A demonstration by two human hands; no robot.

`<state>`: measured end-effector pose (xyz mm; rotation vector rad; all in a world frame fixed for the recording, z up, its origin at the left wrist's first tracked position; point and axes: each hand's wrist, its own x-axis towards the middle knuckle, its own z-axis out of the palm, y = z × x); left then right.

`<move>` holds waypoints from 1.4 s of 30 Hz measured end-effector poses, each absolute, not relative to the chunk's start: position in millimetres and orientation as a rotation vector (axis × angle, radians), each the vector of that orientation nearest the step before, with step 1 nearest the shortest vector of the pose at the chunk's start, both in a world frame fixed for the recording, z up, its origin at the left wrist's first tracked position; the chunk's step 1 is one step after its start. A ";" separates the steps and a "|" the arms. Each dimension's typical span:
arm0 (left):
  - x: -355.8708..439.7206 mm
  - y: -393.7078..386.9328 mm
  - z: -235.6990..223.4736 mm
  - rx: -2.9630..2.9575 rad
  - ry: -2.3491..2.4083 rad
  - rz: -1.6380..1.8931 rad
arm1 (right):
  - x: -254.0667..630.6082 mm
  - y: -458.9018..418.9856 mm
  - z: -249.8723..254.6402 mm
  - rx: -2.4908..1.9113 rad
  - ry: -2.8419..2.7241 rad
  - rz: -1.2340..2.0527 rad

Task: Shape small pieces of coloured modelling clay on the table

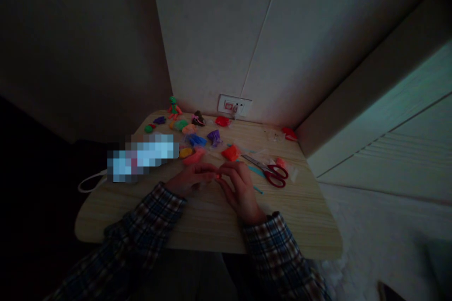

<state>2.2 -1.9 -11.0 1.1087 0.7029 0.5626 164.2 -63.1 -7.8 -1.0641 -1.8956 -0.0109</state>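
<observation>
Over the middle of the wooden table (pixel 197 225), my left hand (pixel 192 178) and my right hand (pixel 240 188) meet at the fingertips. Pinched between them is a small piece of pinkish-red modelling clay (pixel 218 176), mostly covered by the fingers. Just beyond the hands lie a pink clay packet (pixel 194 156), a yellow lump of clay (pixel 185 152) and an orange-red clay packet (pixel 230 152). Scissors with red handles (pixel 277 175) rest to the right of my right hand, blades pointing left. A thin blue stick (pixel 258 190) shows beside my right wrist.
Toward the wall stand a green and orange clay figure (pixel 173 108) and several bagged clays, among them blue (pixel 197 140), purple (pixel 213 137) and red (pixel 222 121). A blurred-out object with a white strap (pixel 91 182) lies at the left. The wall holds a socket (pixel 235 105).
</observation>
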 end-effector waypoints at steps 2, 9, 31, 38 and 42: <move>3.0 -2.4 -9.8 1.109 0.703 0.567 | 164.2 -62.9 -7.8 -1.065 -1.888 -0.009; 1.6 -0.3 -11.7 1.154 0.740 0.589 | 164.2 -61.9 -7.9 -1.070 -1.903 -0.017; 2.1 0.1 -7.6 1.287 0.837 0.661 | 163.6 -62.3 -7.3 -1.041 -1.872 -0.126; 1.2 2.1 -8.9 1.312 0.860 0.661 | 164.2 -61.2 -8.6 -1.036 -1.862 -0.137; 0.6 1.2 -9.4 1.314 0.875 0.669 | 164.5 -61.3 -8.9 -1.043 -1.853 -0.147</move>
